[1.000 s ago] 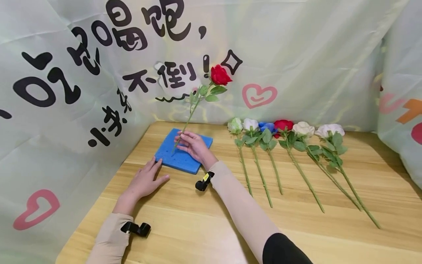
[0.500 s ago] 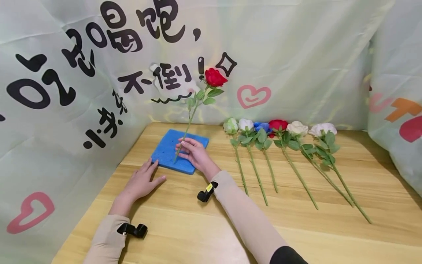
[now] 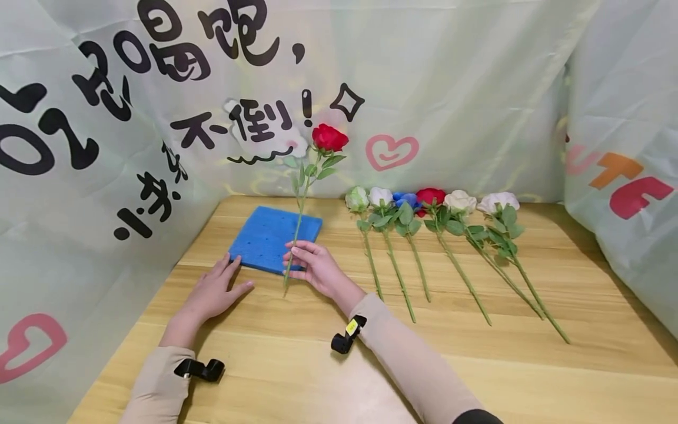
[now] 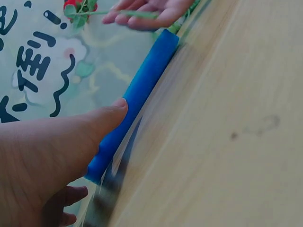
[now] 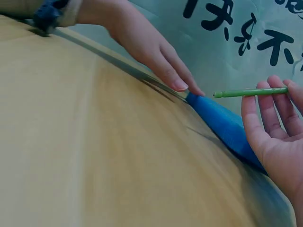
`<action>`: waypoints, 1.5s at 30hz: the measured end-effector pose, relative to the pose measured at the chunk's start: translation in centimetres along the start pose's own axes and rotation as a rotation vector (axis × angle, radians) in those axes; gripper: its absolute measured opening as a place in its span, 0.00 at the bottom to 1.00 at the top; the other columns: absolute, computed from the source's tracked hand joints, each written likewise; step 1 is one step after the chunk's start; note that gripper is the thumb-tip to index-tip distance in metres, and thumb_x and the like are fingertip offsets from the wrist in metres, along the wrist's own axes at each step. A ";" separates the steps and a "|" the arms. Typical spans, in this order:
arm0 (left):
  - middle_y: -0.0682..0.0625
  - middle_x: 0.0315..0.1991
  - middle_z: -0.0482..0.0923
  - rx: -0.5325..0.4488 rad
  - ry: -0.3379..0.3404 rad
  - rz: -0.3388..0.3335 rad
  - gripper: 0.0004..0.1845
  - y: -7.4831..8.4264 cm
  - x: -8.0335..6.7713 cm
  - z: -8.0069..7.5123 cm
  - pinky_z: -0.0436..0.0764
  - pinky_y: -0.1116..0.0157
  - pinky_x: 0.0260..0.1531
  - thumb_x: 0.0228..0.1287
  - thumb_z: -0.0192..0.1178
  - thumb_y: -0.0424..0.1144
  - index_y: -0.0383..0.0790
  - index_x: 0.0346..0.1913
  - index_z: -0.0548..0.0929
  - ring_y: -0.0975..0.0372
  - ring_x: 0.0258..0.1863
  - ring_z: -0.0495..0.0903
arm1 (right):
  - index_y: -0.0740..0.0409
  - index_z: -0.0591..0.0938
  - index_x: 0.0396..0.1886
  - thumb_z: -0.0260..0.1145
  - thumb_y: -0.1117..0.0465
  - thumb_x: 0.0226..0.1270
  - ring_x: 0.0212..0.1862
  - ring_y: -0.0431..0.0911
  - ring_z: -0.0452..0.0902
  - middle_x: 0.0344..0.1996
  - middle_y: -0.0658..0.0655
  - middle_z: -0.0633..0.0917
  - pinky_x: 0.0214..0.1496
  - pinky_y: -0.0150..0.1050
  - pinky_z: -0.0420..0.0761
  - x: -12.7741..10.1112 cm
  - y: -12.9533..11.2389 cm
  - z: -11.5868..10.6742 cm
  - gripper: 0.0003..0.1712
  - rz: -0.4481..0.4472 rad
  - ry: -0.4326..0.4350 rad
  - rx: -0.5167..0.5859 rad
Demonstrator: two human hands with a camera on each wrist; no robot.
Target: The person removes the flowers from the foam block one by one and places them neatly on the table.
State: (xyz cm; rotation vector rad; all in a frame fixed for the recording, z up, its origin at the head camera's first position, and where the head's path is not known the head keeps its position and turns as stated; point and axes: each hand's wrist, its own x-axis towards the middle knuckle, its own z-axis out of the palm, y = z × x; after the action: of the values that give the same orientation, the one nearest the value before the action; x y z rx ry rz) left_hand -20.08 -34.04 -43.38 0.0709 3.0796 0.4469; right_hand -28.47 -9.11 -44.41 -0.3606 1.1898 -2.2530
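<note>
My right hand (image 3: 324, 272) pinches the green stem of a red rose (image 3: 329, 138) between thumb and fingers. The flower points up, tilted slightly right, and the stem's lower end hangs past the front edge of a blue foam pad (image 3: 259, 235) with small holes. In the right wrist view, the stem's cut end (image 5: 227, 94) is clear of the pad. My left hand (image 3: 210, 295) lies with fairly straight fingers, their tips at the pad's near left corner. The left wrist view has my thumb (image 4: 111, 113) against the pad's side (image 4: 147, 68).
Several more flowers lie in a row on the wooden table (image 3: 296, 365) to the right: a green one (image 3: 357, 199), a blue one (image 3: 406, 201), another red rose (image 3: 430, 196), and white and cream ones. A printed cloth (image 3: 450, 88) hangs behind and at both sides.
My right hand has drawn the red rose toward me; its stem end has gone from over the pad to past its front edge. My left hand stays at the pad's corner. The head view has shifted.
</note>
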 end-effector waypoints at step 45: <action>0.32 0.78 0.40 -0.007 -0.006 0.017 0.47 -0.1 -0.2 0.2 0.45 0.30 0.67 0.68 0.47 0.67 0.40 0.78 0.48 0.36 0.75 0.44 | 0.63 0.74 0.58 0.50 0.62 0.78 0.29 0.37 0.76 0.27 0.48 0.81 0.33 0.27 0.78 -10.0 -3.0 -6.0 0.16 0.227 0.156 0.092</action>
State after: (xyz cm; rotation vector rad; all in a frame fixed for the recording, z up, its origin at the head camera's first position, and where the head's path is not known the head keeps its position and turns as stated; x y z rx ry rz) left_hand -19.92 -34.11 -43.64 0.0985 3.0735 0.4577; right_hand -24.33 2.14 -45.13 -0.0128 1.1372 -2.1581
